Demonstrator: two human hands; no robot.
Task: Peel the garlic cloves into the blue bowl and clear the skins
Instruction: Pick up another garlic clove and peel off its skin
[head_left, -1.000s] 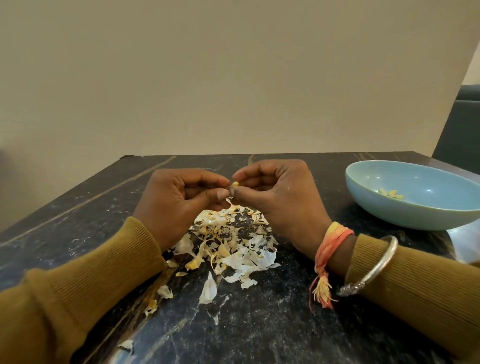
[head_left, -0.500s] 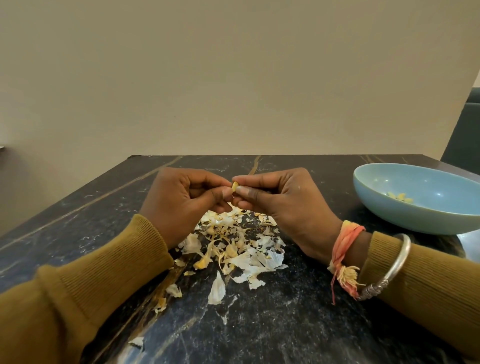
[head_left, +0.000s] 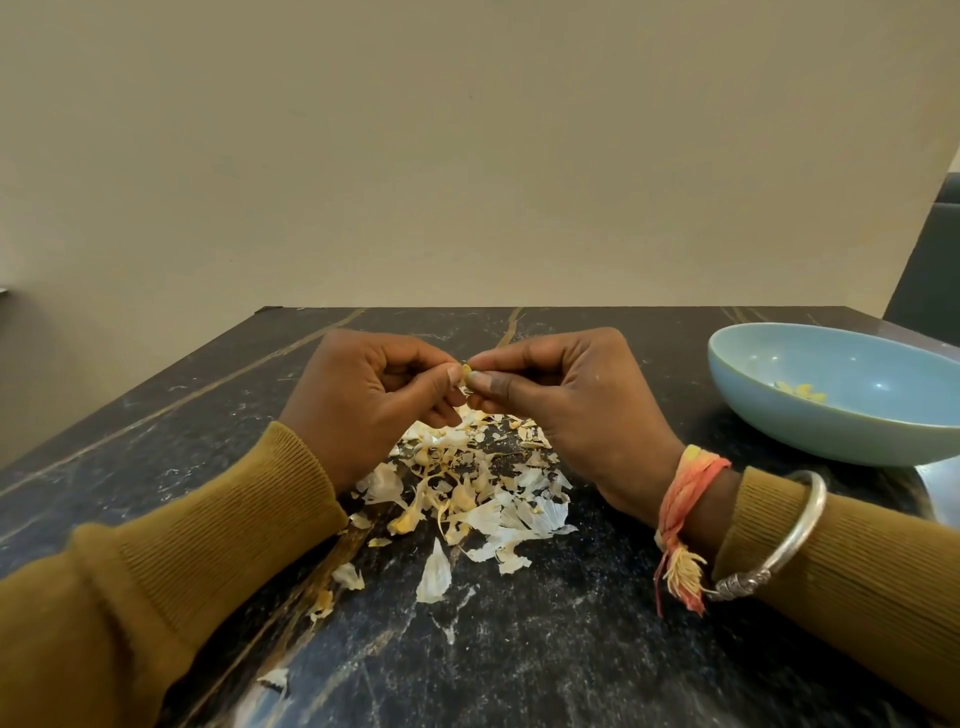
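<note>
**Here, both hands pinched one clove above the skins**

At left, a ribbed mustard-yellow knit sleeve (head_left: 171, 561) lay across the black, white-veined marble table (head_left: 571, 665). The left hand (head_left: 363, 400) was curled, thumb and fingertips pinching a small, pale yellow garlic clove (head_left: 466, 375). The clove was held above the table, between the two hands, and was largely hidden by the fingertips. Beneath it, a loose heap of white and yellowish papery garlic skins (head_left: 467, 488) lay on the table, with a few stray flakes trailing towards the near left edge. The right hand (head_left: 566, 405), also curled, pinched the same clove from the other side. Its wrist carried a faded orange-pink thread band with a frayed tassel (head_left: 680, 499) and a plain silver metal bangle (head_left: 800, 525). At far right stood the shallow, round, pale blue glazed bowl (head_left: 831, 431), well apart from the hands, with a few peeled yellow cloves (head_left: 802, 391) inside.
</note>
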